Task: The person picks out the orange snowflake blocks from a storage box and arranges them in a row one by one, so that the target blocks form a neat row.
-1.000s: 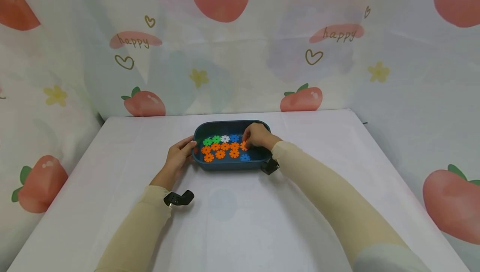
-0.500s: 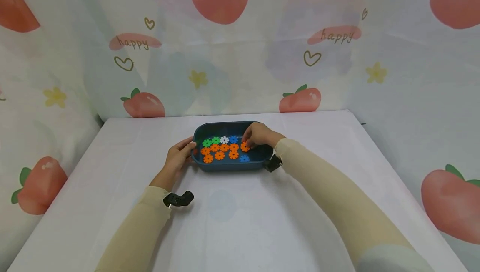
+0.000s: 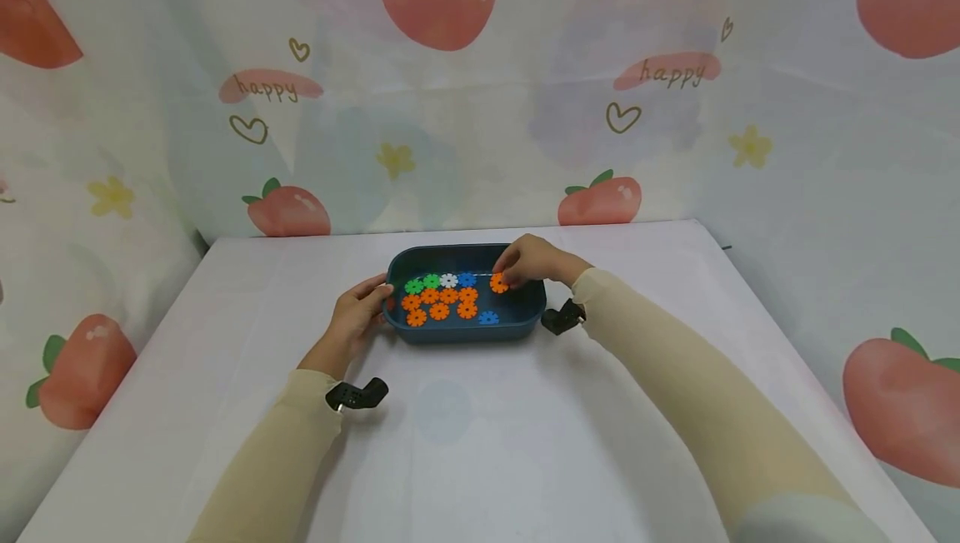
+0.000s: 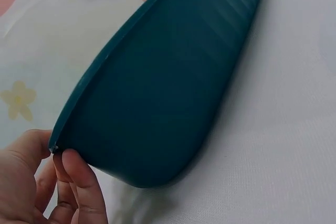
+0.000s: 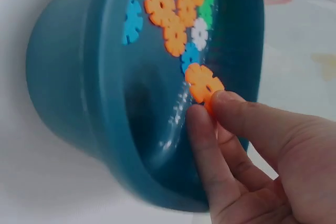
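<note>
A dark teal plastic basin sits on the white-covered table, with flower-shaped building discs lying in it. My left hand holds the basin's left end; in the left wrist view its thumb and fingers pinch the rim. Over the right part of the basin, my right hand pinches an orange flower disc by its edge between thumb and index finger. Several orange discs, green discs, a white disc and two blue discs lie on the basin floor.
A white cloth covers the table. Behind it hangs a patterned curtain with fruit and flower prints. Black wrist cameras are strapped on both sleeves.
My right hand, with the orange disc pinched in it, has lifted and moved right, away from the other discs. My left hand stays at the basin's left end.
</note>
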A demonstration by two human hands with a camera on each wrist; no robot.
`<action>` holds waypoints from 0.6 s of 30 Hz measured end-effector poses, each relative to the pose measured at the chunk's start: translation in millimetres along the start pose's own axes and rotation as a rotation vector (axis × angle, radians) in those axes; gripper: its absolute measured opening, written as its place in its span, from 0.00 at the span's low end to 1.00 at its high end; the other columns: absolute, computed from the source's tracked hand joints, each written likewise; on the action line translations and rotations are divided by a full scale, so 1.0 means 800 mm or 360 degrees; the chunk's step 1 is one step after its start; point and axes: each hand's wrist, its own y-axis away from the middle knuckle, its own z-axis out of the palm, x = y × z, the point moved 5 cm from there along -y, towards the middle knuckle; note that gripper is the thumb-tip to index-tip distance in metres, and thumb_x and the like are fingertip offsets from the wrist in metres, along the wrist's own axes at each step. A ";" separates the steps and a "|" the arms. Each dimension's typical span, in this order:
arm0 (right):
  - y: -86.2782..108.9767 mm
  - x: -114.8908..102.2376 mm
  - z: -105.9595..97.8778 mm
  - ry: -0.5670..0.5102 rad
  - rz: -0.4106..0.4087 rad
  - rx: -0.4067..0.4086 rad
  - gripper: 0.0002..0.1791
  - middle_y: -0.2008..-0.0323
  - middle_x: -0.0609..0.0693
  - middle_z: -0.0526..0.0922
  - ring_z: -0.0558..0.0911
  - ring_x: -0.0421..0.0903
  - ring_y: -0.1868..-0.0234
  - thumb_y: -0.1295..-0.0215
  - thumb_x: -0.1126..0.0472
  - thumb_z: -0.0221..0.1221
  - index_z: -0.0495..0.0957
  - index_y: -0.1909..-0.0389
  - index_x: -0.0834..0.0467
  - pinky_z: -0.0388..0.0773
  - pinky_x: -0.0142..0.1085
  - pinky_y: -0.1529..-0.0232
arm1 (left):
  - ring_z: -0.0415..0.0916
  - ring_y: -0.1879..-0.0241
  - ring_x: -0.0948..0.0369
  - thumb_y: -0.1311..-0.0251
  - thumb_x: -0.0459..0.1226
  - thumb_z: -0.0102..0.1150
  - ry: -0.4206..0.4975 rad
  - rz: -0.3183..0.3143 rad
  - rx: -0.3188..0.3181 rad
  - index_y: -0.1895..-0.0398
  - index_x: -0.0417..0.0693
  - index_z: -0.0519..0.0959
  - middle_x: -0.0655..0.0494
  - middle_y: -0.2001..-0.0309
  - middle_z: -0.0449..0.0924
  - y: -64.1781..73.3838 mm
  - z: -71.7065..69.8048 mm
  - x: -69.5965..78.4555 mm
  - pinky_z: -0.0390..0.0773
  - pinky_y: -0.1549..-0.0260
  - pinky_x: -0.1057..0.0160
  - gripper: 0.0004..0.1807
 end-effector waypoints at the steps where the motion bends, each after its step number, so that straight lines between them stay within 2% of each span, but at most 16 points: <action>1: 0.002 0.001 -0.003 -0.0009 -0.0006 0.0002 0.15 0.50 0.62 0.82 0.85 0.49 0.58 0.34 0.69 0.59 0.80 0.47 0.67 0.83 0.40 0.51 | 0.75 0.58 0.60 0.33 0.43 0.60 -0.0001 -0.0009 -0.0005 0.33 0.54 0.73 0.56 0.48 0.76 0.000 0.000 0.000 0.75 0.70 0.74 0.25; 10: 0.015 0.004 -0.022 -0.0049 -0.0011 -0.0013 0.15 0.52 0.61 0.84 0.85 0.49 0.58 0.32 0.67 0.59 0.80 0.47 0.67 0.82 0.39 0.51 | 0.74 0.61 0.62 0.34 0.43 0.61 0.0022 -0.0035 -0.0018 0.34 0.55 0.74 0.53 0.46 0.76 0.001 0.000 0.000 0.75 0.71 0.74 0.25; 18: 0.023 0.016 -0.044 -0.0052 -0.0004 -0.0016 0.15 0.52 0.60 0.84 0.83 0.51 0.56 0.31 0.66 0.56 0.79 0.46 0.67 0.80 0.45 0.46 | 0.73 0.64 0.64 0.34 0.44 0.61 0.0026 -0.0036 -0.0031 0.33 0.56 0.73 0.53 0.47 0.76 0.000 0.000 0.000 0.75 0.71 0.74 0.25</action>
